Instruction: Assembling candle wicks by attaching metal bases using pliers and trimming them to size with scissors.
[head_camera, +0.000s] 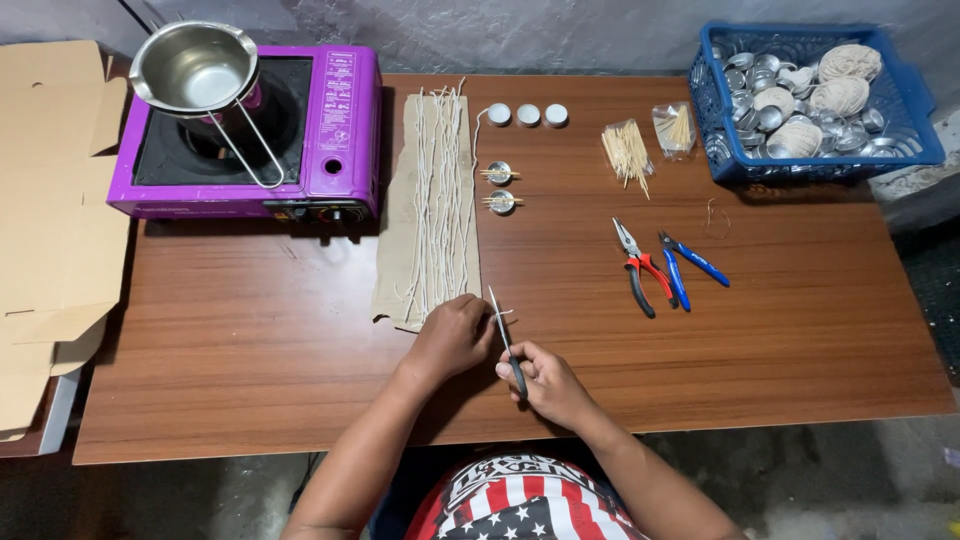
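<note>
Hands: nearest the camera, at the bench's front edge. Left hand (452, 338) curled shut, pinching one end of a white wick strand (499, 314). Right hand (545, 383) closed round the dark handle of a thin blade tool (506, 340), tip pointing away, against the strand.
Bench (800, 340): brown wood-grain top, carries everything below.
Stove (330, 130): purple portable burner, back left corner, with a steel pouring pot (195, 65) on it.
Basket (925, 130): blue, back right corner; metal cups and balls of pale string inside.
Cardboard strip (392, 270): left of centre, running back to front; many white wicks (440, 190) laid lengthwise on it.
Pliers (640, 268): red-handled, right of centre; blue-handled cutters (690, 265) just beside.
Wooden sticks (627, 152): loose bundle toward the back edge; a small clear bag (675, 128) beside it.
Cups: three white-filled cups (527, 114) in a row at the back; two metal cups with sticks across (499, 187) nearer.
Handling (judgement): strand looks light, thin and limp to slightly stiff; likely rolls or slips under a blade. Best pinched close beside the cut, pressed flat to the bench.
</note>
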